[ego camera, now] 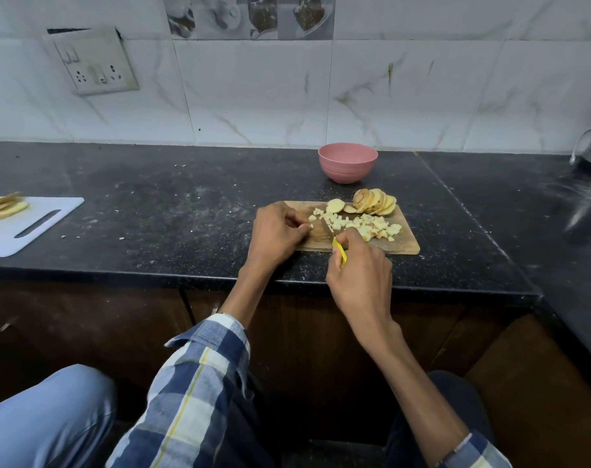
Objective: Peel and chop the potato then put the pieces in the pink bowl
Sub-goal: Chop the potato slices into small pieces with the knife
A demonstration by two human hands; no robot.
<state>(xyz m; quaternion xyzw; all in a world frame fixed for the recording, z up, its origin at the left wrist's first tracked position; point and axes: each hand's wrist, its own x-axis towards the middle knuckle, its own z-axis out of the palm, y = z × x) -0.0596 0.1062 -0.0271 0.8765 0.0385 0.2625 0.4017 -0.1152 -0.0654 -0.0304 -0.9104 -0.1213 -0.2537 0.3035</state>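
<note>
Potato cubes [365, 224] lay heaped on the wooden board [407, 243] near the counter's front edge; the left hand [275, 233] pinched a piece, the right hand [360, 271] gripped the knife [338, 249].

Black speckled counter [186, 204] — wooden cutting board [407, 243], pink bowl [347, 162], white cutting board [33, 228], scattered crumbs.

On the wooden board [407, 245], the left hand [276, 233] pins potato pieces [361, 224] while the right hand [361, 271] grips a yellow-handled knife [338, 250]; the pink bowl [347, 162] sits behind the board.
</note>
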